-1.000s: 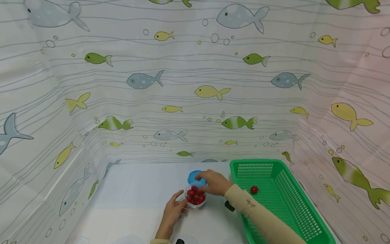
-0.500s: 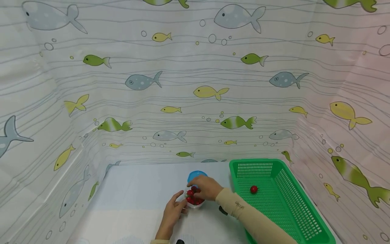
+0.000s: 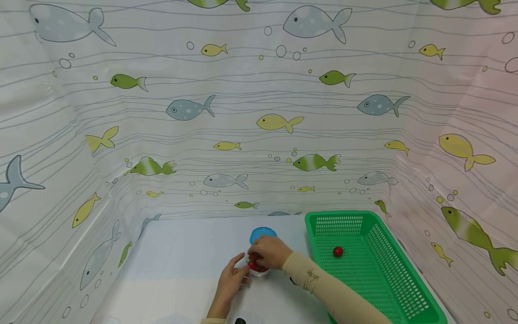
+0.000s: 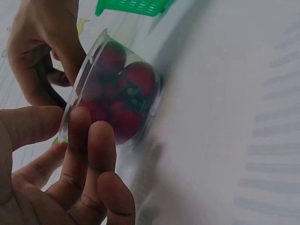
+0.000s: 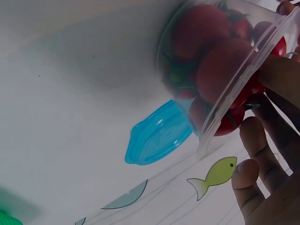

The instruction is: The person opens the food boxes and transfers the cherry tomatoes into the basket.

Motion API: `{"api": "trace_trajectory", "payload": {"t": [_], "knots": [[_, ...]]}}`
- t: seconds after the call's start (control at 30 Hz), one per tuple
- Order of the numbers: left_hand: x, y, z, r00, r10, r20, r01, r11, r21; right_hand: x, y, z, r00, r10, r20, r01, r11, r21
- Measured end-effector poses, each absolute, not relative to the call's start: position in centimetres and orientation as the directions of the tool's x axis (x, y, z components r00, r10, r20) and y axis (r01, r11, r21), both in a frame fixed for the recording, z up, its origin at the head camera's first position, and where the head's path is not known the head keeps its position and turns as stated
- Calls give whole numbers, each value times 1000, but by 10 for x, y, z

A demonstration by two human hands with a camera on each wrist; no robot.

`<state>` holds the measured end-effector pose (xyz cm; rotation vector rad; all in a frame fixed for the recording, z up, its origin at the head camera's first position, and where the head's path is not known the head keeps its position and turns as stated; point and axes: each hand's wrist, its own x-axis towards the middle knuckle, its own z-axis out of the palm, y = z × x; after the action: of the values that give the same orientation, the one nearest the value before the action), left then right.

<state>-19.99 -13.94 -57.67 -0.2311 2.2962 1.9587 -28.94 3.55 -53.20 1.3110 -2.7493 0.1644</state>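
The left grip (image 3: 231, 281) is spread, its fingers touching the clear container (image 5: 207, 140). The right grip (image 3: 271, 252) reaches inside among the tomatoes (image 5: 220, 70); we cannot tell whether it pinches one. We find the container on the bench (image 3: 182, 252), between the blue lid (image 3: 263, 231) and us, left of the green basket (image 3: 360, 270).

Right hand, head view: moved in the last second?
Yes: right hand went left, farther from the green basket, and is now over the tomato tub.
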Motion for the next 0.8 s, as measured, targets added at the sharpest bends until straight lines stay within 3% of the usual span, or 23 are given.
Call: {"api": "trace_trajectory", "payload": {"t": [0.8], "knots": [[-200,-138,-576,-981,-51,-187,-193,158,968,-288,37,-534,-573,-787,227,-810,586,-13]]}}
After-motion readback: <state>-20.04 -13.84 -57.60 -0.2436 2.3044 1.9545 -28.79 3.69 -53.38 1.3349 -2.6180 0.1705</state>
